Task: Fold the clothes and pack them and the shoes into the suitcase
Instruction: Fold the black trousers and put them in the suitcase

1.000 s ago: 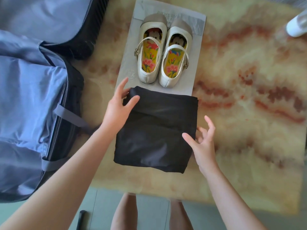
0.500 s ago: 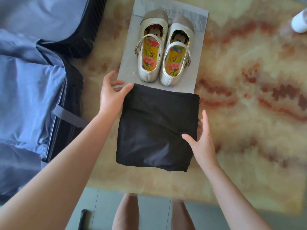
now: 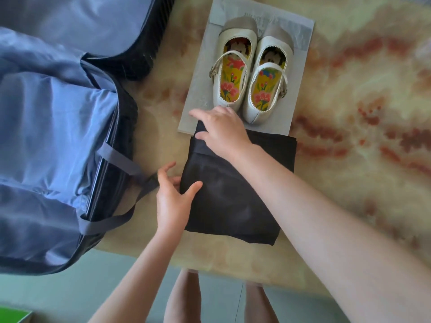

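A folded black garment [image 3: 233,201] lies on the marble table near its front edge. My right hand [image 3: 221,129] reaches across to the garment's far left corner and pinches it between thumb and fingers. At the garment's left edge is my left hand [image 3: 172,194], its thumb on the cloth and its fingers spread beside the edge. A pair of cream strap shoes [image 3: 249,78] with flowered insoles stands just beyond the garment. The open suitcase [image 3: 58,136] with blue lining lies at the left.
The shoes stand on a grey sheet [image 3: 200,89] whose near edge the garment overlaps. Grey suitcase straps [image 3: 121,159] trail onto the table [image 3: 349,159] near my left hand. A green object [image 3: 11,315] shows at the floor's lower left corner.
My right hand has left the garment's right side and crossed to its far left corner. My left hand has slid from that corner down to the left edge.
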A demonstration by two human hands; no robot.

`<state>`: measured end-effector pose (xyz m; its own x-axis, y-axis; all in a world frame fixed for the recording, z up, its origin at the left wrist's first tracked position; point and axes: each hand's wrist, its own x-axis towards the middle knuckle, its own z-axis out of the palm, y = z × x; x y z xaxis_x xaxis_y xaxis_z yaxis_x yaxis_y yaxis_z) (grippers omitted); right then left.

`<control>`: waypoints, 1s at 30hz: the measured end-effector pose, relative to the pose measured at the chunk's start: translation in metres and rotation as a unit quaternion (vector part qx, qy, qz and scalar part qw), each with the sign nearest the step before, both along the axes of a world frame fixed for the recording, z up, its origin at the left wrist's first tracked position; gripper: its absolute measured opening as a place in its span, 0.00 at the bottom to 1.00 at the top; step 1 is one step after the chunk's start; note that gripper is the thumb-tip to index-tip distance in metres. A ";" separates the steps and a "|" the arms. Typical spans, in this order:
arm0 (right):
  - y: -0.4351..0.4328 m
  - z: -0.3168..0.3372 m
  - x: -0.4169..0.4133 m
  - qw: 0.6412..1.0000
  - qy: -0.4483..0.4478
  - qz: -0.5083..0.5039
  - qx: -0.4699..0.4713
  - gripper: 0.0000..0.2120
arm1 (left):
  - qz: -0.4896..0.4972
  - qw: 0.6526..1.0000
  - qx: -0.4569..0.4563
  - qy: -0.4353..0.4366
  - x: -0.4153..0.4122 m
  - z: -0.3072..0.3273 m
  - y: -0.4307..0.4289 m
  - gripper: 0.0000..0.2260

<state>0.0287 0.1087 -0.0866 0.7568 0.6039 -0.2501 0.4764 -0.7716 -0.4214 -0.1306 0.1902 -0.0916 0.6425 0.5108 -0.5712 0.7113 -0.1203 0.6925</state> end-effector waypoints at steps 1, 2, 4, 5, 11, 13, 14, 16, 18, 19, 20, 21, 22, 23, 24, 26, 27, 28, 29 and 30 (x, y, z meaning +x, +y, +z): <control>0.004 0.001 0.005 1.000 0.011 -0.008 -0.004 0.15 | -0.001 1.000 0.002 -0.001 -0.001 0.000 -0.002 0.28; 0.005 0.003 0.008 0.999 0.018 -0.030 0.007 0.13 | -0.003 1.000 0.002 -0.001 -0.002 0.000 -0.003 0.28; 0.007 0.002 0.012 0.994 0.003 -0.096 0.050 0.10 | -0.013 1.000 0.003 -0.002 -0.006 -0.003 -0.004 0.26; 0.008 0.000 0.011 0.990 -0.012 -0.122 0.071 0.08 | -0.024 1.000 0.006 -0.001 -0.007 -0.005 -0.003 0.26; 0.015 -0.012 -0.002 0.967 -0.129 -0.195 0.101 0.04 | -0.096 0.994 0.056 -0.012 -0.011 -0.009 -0.005 0.27; 0.018 -0.011 -0.002 0.969 -0.149 -0.152 0.129 0.03 | -0.124 0.988 0.082 -0.033 -0.016 -0.011 -0.004 0.28; 0.017 -0.009 -0.003 0.967 -0.154 -0.130 0.158 0.03 | -0.136 0.987 0.081 -0.039 -0.017 -0.011 -0.001 0.29; 0.002 -0.001 -0.013 0.956 -0.144 -0.126 0.223 0.05 | -0.155 0.985 0.053 -0.048 -0.017 -0.010 0.007 0.32; -0.031 0.006 -0.035 0.938 -0.139 -0.202 0.245 0.08 | -0.194 0.979 0.034 -0.045 -0.014 -0.006 0.016 0.34; -0.056 0.003 -0.052 0.924 -0.132 -0.270 0.236 0.10 | -0.210 0.977 0.024 -0.040 -0.012 -0.005 0.020 0.35; -0.080 0.003 -0.068 0.904 -0.107 -0.344 0.230 0.12 | -0.216 0.976 0.007 -0.034 -0.009 -0.005 0.023 0.36; -0.105 0.001 -0.084 0.879 -0.055 -0.413 0.233 0.15 | -0.207 0.978 -0.021 -0.023 -0.005 -0.004 0.025 0.37; -0.125 -0.002 -0.100 0.849 0.023 -0.469 0.241 0.17 | -0.191 0.980 -0.054 -0.012 -0.001 -0.003 0.027 0.38; -0.140 -0.004 -0.114 0.818 0.112 -0.505 0.253 0.19 | -0.178 0.981 -0.082 -0.003 0.002 -0.004 0.028 0.38; -0.151 -0.004 -0.126 0.795 0.192 -0.511 0.264 0.21 | -0.174 0.980 -0.097 0.002 0.005 -0.005 0.028 0.38; -0.160 -0.005 -0.139 0.805 0.255 -0.469 0.260 0.26 | -0.204 0.974 -0.098 -0.006 0.007 -0.006 0.028 0.38; -0.161 -0.005 -0.140 0.813 0.265 -0.451 0.256 0.28 | -0.229 0.969 -0.096 -0.018 0.006 -0.007 0.027 0.38; -0.159 -0.004 -0.139 0.817 0.272 -0.436 0.263 0.28 | -0.249 0.963 -0.097 -0.032 0.005 -0.006 0.025 0.39; -0.158 -0.005 -0.136 0.824 0.271 -0.425 0.258 0.29 | -0.261 0.959 -0.098 -0.042 0.002 -0.006 0.022 0.39; -0.156 -0.003 -0.132 0.833 0.267 -0.413 0.253 0.29 | -0.268 0.958 -0.092 -0.046 0.000 -0.005 0.019 0.40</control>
